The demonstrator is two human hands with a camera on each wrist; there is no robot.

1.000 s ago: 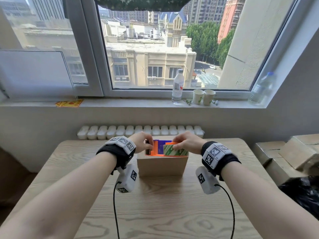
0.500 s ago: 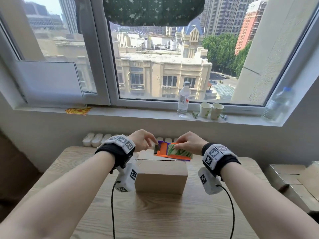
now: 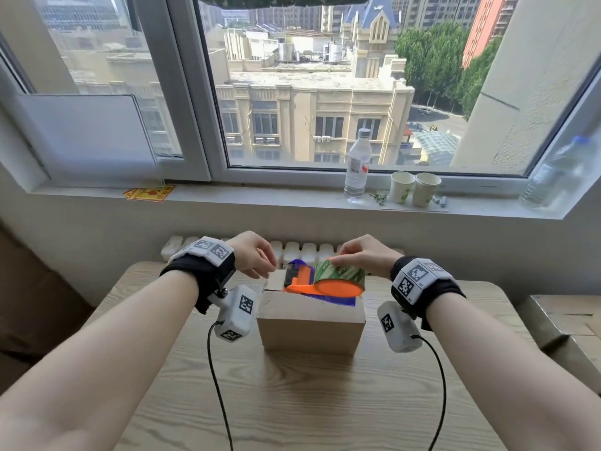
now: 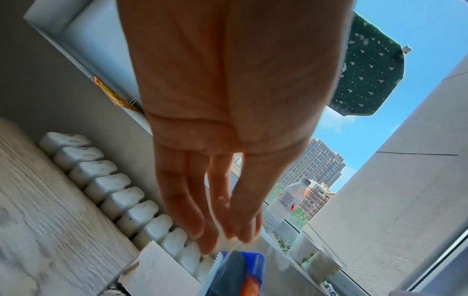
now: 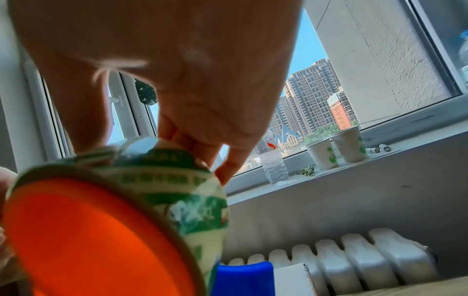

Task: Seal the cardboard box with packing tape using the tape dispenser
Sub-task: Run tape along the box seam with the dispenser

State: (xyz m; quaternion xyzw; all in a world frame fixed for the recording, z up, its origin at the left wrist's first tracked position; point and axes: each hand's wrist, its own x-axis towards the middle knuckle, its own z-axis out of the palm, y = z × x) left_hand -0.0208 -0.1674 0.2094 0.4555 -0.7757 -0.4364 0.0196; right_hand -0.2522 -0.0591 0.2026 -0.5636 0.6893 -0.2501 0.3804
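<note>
Centrally, a pale wood-grain table (image 3: 325,402) is set before a white radiator (image 3: 302,250) and a wide window, through which city buildings and trees are seen. On the windowsill (image 3: 260,200) a clear water bottle (image 3: 357,167), two paper cups (image 3: 414,189), a second bottle (image 3: 553,172) at the far right and red-and-yellow cards (image 3: 148,193) at the left are placed. Stacked cardboard boxes (image 3: 566,323) are seen to the right of the table. The cardboard box (image 3: 310,323) is stood mid-table, its flaps closed; what is inside cannot be told. The orange-and-blue tape dispenser (image 3: 325,284), loaded with a green-printed roll, is held just above the box's top by the right hand (image 3: 364,257), whose fingers are curled over the roll. The left hand (image 3: 255,255) is held at the dispenser's cutter end, fingertips (image 4: 228,234) drawn together; a clear strip of tape seems to be pinched there, though blur leaves this uncertain.
</note>
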